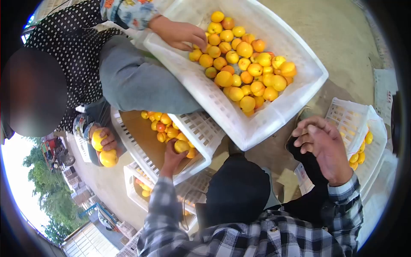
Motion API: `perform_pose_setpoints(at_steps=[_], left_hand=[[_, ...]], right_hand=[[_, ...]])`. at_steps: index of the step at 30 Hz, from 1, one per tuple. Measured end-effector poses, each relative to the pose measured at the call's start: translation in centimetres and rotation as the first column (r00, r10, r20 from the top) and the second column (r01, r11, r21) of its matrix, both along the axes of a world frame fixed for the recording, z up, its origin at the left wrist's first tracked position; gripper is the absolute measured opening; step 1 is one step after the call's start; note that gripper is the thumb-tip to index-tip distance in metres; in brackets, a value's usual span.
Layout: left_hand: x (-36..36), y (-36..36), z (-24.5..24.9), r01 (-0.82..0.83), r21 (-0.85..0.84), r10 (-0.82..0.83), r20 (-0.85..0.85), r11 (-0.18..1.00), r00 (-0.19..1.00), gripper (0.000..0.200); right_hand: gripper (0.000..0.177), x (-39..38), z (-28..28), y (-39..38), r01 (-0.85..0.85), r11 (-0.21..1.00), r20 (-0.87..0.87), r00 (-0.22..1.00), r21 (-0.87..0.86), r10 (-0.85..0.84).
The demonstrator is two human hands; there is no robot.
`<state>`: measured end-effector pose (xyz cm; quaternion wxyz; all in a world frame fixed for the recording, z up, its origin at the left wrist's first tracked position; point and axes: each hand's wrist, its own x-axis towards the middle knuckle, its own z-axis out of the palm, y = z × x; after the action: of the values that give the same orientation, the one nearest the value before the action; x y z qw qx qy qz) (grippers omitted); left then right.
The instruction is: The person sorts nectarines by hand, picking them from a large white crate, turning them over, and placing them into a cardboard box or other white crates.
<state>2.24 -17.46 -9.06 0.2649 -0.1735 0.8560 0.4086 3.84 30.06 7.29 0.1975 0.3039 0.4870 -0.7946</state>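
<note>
My left hand [171, 156] is wrapped round a yellow apricot [181, 146] inside a white slatted crate [188, 128] with a brown floor. Other apricots [160, 127], orange and yellow, lie along that crate's far side. My right hand [323, 147] is raised to the right, its fingers apart and bent, with nothing in it. Ahead of me a large white lined crate [269, 124] stands tilted in view, with many apricots [257, 70] spread over its bottom. Neither of my hands touches this large crate.
A co-worker's hand [182, 34] reaches into the large crate; the other hand [105, 143] holds two apricots. At right stands a lined crate [349, 124] with apricots. Another crate [130, 188] sits beneath the slatted one. The co-worker's knee [145, 83] is close by.
</note>
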Motion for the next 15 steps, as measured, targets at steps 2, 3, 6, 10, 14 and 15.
perform_pose_setpoints(at_steps=[2, 3, 6, 10, 14, 15], left_hand=[[0.2, 1.5, 3.8, 0.14, -0.125, -0.166, -0.224, 0.982, 0.96, 0.064], [0.2, 3.3, 5.0, -0.052, 0.409, 0.162, -0.238, 0.911, 0.958, 0.07], [-1.2, 10.1, 12.5, 0.214, 0.536, 0.027, -0.406, 0.817, 0.913, 0.073], [-4.9, 19.3, 17.2, 0.638, 0.427, -0.418, -0.502, 0.641, 0.757, 0.086], [-10.1, 23.9, 15.2, 0.76, 0.277, -0.546, -0.557, 0.588, 0.625, 0.058], [-12.1, 24.2, 13.0, 0.639, 0.272, -0.477, -0.476, 0.72, 0.739, 0.05]], right_hand=[[0.022, -0.1, 0.4, -0.5, -0.052, 0.998, 0.032, 0.998, 0.018, 0.051], [0.024, 0.1, 0.6, -0.8, -0.104, 0.994, 0.013, 0.995, 0.019, 0.104], [0.035, 0.3, 0.3, -2.3, -0.232, 0.969, -0.052, 0.972, -0.082, 0.229], [0.046, 0.5, 0.4, -5.3, -0.089, 0.953, -0.052, 0.996, -0.29, 0.078], [0.048, 0.5, -0.7, -4.2, 0.073, 0.834, 0.06, 0.997, -0.547, -0.047], [0.042, 0.7, -1.3, -3.7, 0.091, 0.862, 0.055, 0.996, -0.499, -0.073]])
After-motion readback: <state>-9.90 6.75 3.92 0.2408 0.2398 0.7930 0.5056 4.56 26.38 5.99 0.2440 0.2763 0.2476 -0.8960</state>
